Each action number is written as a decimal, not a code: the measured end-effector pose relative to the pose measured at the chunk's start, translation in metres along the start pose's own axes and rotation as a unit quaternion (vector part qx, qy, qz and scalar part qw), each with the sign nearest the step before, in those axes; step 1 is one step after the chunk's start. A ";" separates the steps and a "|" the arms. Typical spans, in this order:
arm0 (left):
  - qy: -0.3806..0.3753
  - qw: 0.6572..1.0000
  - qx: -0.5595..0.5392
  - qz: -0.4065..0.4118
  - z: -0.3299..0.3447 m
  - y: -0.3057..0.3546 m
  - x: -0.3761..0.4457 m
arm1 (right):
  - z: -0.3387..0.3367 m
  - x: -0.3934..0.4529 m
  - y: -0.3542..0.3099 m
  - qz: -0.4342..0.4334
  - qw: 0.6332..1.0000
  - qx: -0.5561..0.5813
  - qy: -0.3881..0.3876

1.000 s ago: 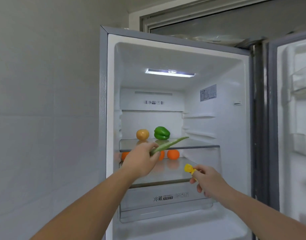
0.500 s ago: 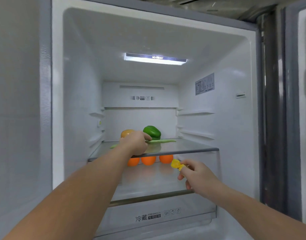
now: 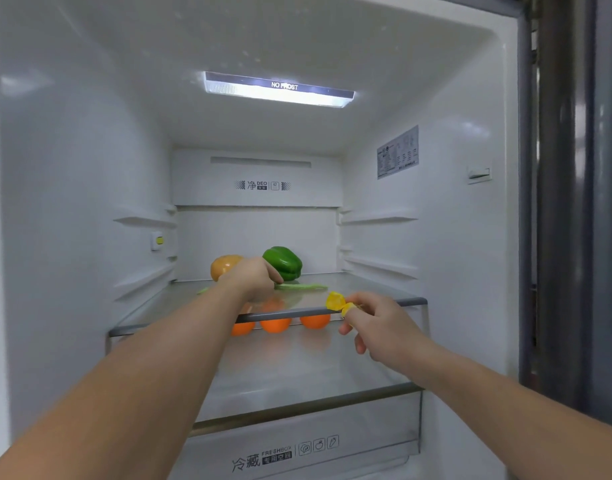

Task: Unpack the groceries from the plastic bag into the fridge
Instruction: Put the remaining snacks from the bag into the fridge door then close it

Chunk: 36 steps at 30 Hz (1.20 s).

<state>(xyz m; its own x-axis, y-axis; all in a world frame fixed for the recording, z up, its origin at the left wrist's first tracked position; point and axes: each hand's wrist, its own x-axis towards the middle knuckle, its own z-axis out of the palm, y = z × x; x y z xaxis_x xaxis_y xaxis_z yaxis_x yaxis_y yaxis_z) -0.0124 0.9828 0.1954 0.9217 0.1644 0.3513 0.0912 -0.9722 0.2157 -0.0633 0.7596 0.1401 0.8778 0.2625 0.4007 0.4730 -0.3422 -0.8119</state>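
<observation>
Fridge interior is bright on my feed, lit by the ceiling lamp strip, which blows out to near white at its lower edge. White walls bounce it, so shadows stay soft; I get faint glare patches on the right wall and reflections on the glass shelf. Dark door seal at right is dim. Wide-angle bends straight edges near the borders. Forearms low in frame look soft; slight compression smear overall.

Head-worn camera, single view | faces straight into the open fridge from close range, tilted slightly down | both forearms reach in from the bottom edge toward the upper glass shelf
</observation>
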 end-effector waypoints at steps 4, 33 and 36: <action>-0.023 1.000 -0.007 -0.002 0.002 0.000 0.003 | -0.001 0.004 0.002 -0.001 1.000 0.006 -0.003; 0.087 0.914 -0.168 0.358 -0.011 0.127 -0.161 | -0.054 -0.187 -0.037 0.075 0.976 -0.115 0.169; 0.069 0.885 -0.223 0.403 -0.021 0.169 -0.188 | -0.096 -0.213 -0.058 0.049 0.962 -0.155 0.219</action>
<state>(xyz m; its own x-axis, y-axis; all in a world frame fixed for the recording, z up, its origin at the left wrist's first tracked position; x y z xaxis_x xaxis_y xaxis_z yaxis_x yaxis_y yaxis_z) -0.1779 0.7914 0.1851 0.5620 -0.5032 0.6564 -0.7610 -0.6256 0.1718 -0.2705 0.6375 0.1427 0.8349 -0.1667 0.5246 0.3270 -0.6165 -0.7163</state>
